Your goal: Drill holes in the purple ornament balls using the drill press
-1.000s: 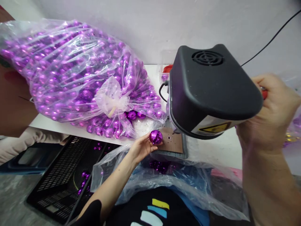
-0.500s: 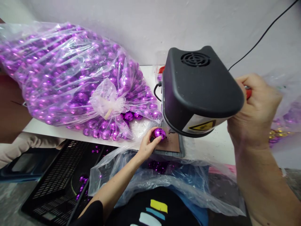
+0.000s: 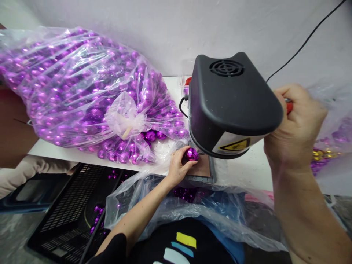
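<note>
Between the thumb and fingers of my left hand (image 3: 178, 165) is a shiny purple faceted ball (image 3: 192, 154). It is held over the brown pad on the grey base plate (image 3: 202, 168), close under the front of a black-cased machine (image 3: 236, 99). My right hand (image 3: 298, 124) is closed around a red handle (image 3: 289, 107) on the machine's right side; most of that handle is hidden by the fingers. The machine's head covers whatever is directly beneath it.
A large clear bag (image 3: 90, 91) of purple balls fills the table's left side. Below stands a black crate (image 3: 63, 216) with some purple pieces. Clear plastic (image 3: 154, 205) drapes over my lap. Another bag (image 3: 330, 146) is at the right, and a cable (image 3: 305, 40) runs up the wall.
My left hand has moved slightly right with the purple ball, nearer the machine. My right hand stays on the handle; the whole view has shifted a little.
</note>
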`<action>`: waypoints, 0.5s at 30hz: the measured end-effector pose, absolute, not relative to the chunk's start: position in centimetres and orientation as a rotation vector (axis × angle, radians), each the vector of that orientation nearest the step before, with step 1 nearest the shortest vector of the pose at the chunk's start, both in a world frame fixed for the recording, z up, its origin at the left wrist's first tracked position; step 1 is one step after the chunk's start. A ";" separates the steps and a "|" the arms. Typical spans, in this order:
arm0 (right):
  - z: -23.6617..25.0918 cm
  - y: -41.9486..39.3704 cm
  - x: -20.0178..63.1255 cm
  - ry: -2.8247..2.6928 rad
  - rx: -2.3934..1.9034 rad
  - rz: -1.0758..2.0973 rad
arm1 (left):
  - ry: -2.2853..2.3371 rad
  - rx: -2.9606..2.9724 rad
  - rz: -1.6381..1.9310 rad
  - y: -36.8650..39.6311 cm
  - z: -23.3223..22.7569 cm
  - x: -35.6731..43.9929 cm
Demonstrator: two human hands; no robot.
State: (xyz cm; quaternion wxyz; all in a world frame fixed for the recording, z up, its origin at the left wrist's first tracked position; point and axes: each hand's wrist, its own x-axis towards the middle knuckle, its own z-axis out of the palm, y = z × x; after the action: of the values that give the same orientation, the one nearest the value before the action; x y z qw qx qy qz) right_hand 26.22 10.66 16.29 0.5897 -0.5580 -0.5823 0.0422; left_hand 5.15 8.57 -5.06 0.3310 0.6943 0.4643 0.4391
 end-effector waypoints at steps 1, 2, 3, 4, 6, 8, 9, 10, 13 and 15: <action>16.3 10.7 26.2 -1.354 -1.295 0.101 | 1.193 1.823 1.153 8.7 -5.1 5.2; 16.2 10.6 26.3 -1.352 -1.294 0.102 | 1.169 1.835 1.151 8.7 -5.1 5.2; 16.2 10.6 26.3 -1.353 -1.294 0.104 | 1.147 1.850 1.139 8.8 -5.1 5.2; 16.2 10.6 26.3 -1.355 -1.295 0.104 | 1.128 1.870 1.120 8.8 -5.1 5.1; 16.2 10.6 26.4 -1.365 -1.299 0.103 | 1.116 1.910 1.081 8.8 -4.8 5.0; 16.2 10.6 26.4 -1.365 -1.300 0.105 | 1.103 1.950 1.061 8.7 -4.5 4.8; 16.2 10.6 26.4 -1.363 -1.302 0.109 | 1.087 1.974 1.055 8.7 -4.4 4.8; 16.2 10.6 26.4 -1.358 -1.302 0.113 | 1.067 1.999 1.050 8.7 -4.3 4.7; 16.2 10.6 26.4 -1.343 -1.302 0.115 | 1.023 2.050 1.041 8.7 -4.3 4.7; 16.2 10.6 26.4 -1.335 -1.301 0.115 | 1.013 2.059 1.043 8.7 -4.5 4.7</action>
State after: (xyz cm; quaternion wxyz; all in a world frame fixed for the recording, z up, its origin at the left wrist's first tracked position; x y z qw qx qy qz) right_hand 26.38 10.64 16.15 0.5949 -0.5598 -0.5747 0.0495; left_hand 4.73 8.68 -4.53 0.3055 0.7777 0.3828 0.3941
